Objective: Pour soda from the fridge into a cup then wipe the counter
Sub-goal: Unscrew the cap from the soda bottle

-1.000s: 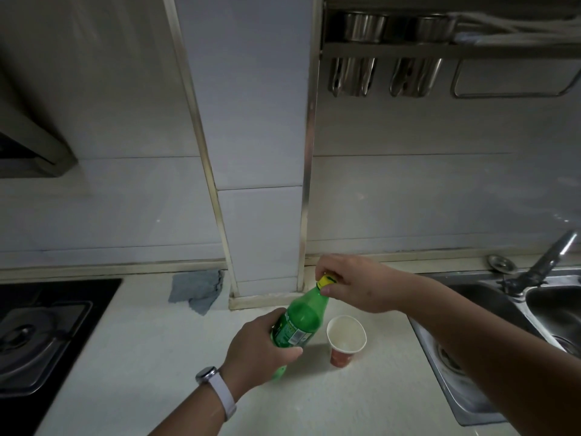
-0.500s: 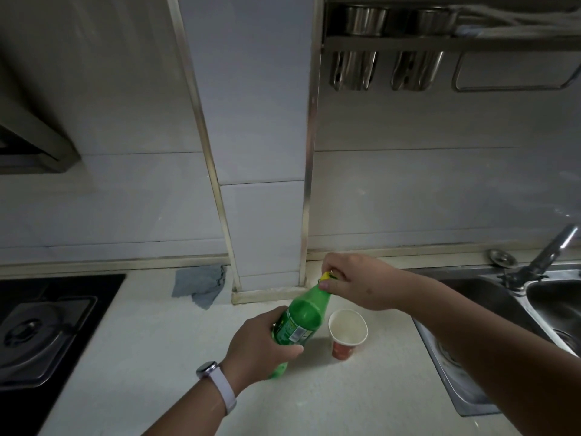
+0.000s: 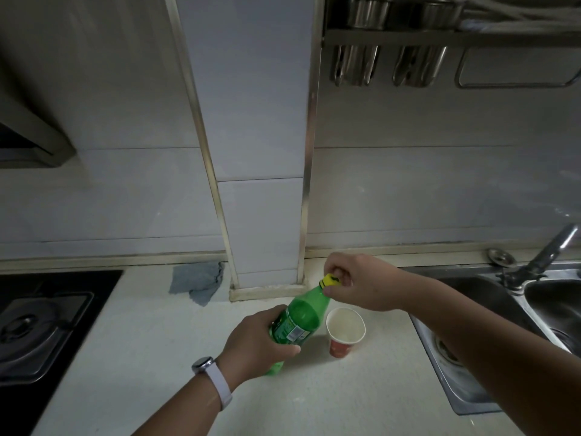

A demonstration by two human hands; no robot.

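A green soda bottle stands on the white counter, leaning slightly to the right. My left hand wraps around its labelled body. My right hand pinches the yellow cap at the bottle's top. A red paper cup with a white inside stands upright just to the right of the bottle, apart from both hands. A grey cloth lies crumpled against the wall at the back left.
A black gas hob fills the left side. A steel sink with a tap lies to the right. A tiled column juts out behind the bottle. A metal rack hangs above.
The view has shifted slightly. My right hand's fingers have turned on the yellow cap, which now shows more. The bottle and the cup stay in place.
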